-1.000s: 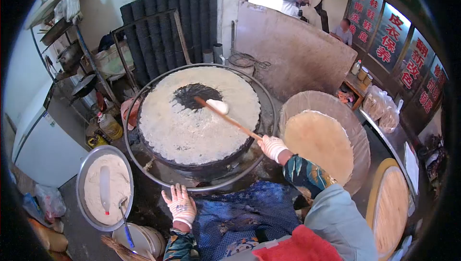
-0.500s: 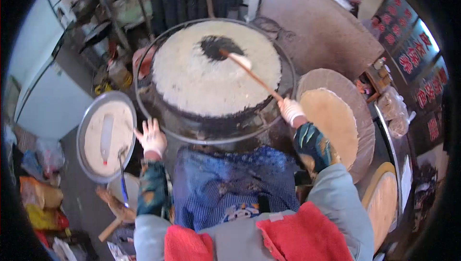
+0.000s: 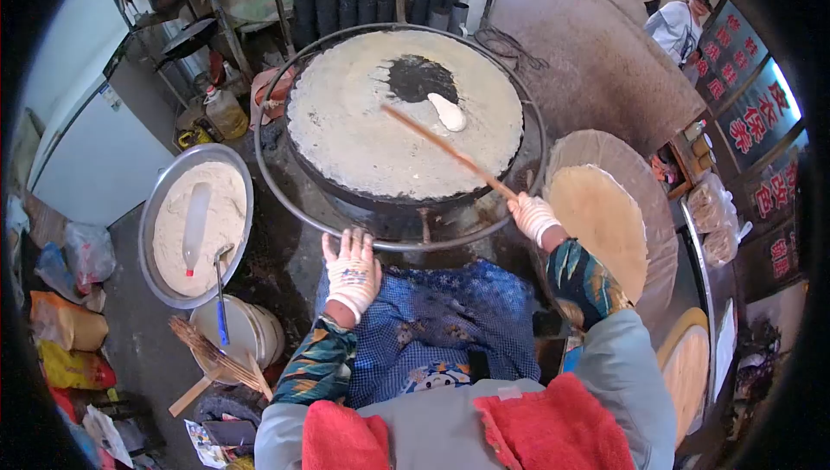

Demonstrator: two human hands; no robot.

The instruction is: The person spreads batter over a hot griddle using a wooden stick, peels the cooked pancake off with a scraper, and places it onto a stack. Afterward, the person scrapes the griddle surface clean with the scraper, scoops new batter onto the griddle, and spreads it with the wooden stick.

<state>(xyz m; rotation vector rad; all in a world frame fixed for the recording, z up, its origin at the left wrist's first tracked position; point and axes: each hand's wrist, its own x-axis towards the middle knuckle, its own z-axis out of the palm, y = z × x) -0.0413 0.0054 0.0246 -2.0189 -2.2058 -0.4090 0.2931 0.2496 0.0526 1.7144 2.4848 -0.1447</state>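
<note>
My right hand [image 3: 533, 217], in a striped glove, is closed round the end of a long wooden stick [image 3: 454, 157]. The stick reaches over a large round griddle [image 3: 346, 141] coated with pale batter. A white lump of batter [image 3: 447, 113] lies beside a dark bare patch [image 3: 421, 78], beyond the stick. My left hand [image 3: 353, 274], also gloved, has its fingers spread at the near edge of the metal ring [image 3: 406, 246] around the griddle and holds nothing. Whether its fingertips touch the ring is unclear.
At left a metal basin [image 3: 242, 249] holds pale batter, with a white bucket [image 3: 270, 332] below. A round flatbread [image 3: 596, 228] lies at right, near a wooden board [image 3: 687, 375]. Upright panel [image 3: 588, 46] stands behind; a person [image 3: 679, 27] is at upper right.
The stick's tip has moved from the dark patch toward me, apart from the white lump. My left hand has moved right to the ring's edge. The view has tilted and shifted.
</note>
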